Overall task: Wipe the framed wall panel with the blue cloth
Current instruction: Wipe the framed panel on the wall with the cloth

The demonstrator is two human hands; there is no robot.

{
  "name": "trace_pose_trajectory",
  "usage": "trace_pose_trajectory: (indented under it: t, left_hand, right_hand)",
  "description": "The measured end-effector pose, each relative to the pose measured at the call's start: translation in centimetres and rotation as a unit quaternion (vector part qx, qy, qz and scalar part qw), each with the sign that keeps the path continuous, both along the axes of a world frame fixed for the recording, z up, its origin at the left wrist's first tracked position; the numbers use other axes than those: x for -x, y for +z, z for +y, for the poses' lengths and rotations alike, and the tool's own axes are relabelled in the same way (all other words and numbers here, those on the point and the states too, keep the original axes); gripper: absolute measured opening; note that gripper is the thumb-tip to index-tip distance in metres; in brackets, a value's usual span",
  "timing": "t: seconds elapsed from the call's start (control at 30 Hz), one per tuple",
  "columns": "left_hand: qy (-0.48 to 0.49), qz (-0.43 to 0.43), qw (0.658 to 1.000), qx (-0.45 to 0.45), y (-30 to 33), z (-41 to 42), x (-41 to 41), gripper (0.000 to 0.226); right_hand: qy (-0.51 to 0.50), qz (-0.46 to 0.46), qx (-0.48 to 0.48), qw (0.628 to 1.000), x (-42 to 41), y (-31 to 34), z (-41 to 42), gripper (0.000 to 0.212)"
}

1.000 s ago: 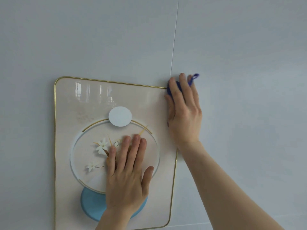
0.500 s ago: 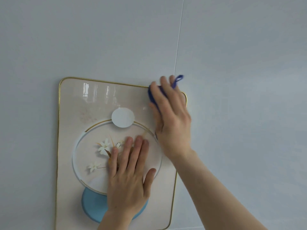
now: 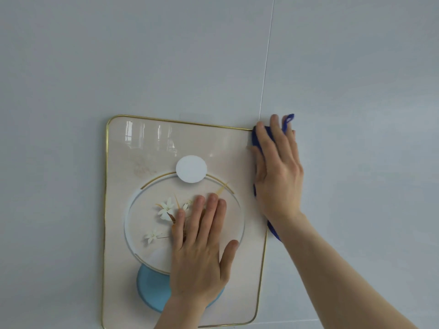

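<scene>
The framed wall panel (image 3: pixel 123 186) is a beige rectangle with a thin gold rim, white flowers inside a pale ring, a white disc above and a light blue shape below. My left hand (image 3: pixel 202 252) lies flat on its middle, fingers spread, holding nothing. My right hand (image 3: pixel 278 172) presses the blue cloth (image 3: pixel 257 138) against the panel's upper right corner. Most of the cloth is hidden under the palm; bits of it show above the fingertips and below the wrist.
The panel hangs on a plain pale grey wall (image 3: pixel 166 55). A thin vertical seam (image 3: pixel 267 55) in the wall runs down to the panel's top right corner. A faint horizontal seam crosses the wall near the panel's bottom edge.
My right hand went left along the panel's top edge with the cloth, then came back right to the upper right corner. My left hand stayed flat on the panel.
</scene>
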State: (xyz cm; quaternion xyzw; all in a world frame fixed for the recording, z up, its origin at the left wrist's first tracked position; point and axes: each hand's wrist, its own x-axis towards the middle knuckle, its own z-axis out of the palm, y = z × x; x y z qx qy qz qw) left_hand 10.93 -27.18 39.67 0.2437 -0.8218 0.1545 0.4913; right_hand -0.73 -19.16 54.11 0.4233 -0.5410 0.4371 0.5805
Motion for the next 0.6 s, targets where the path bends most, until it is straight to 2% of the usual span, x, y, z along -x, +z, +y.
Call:
trace_pose_trajectory:
  t: [0.1, 0.23, 0.4, 0.6]
  left_hand:
    - [-0.052, -0.010, 0.998, -0.018, 0.5, 0.5, -1.1, 0.069]
    - [-0.119, 0.046, 0.992, -0.002, 1.3, 0.5, -4.3, 0.064]
    - [-0.045, 0.189, 0.981, -0.025, 3.8, -3.3, -9.4, 0.071]
    - [0.052, 0.170, 0.983, -0.039, 5.9, -9.2, -12.2, 0.087]
  right_hand:
    - [0.007, -0.056, 0.031, 0.998, 0.0, 0.4, 1.0, 0.034]
    - [0.026, -0.029, 0.023, 0.999, -2.1, 0.6, 0.8, 0.034]
    - [0.079, -0.006, -0.006, 0.997, -7.0, 0.9, -1.5, 0.036]
    - [0.126, 0.019, -0.042, 0.991, -12.8, 1.0, -5.9, 0.039]
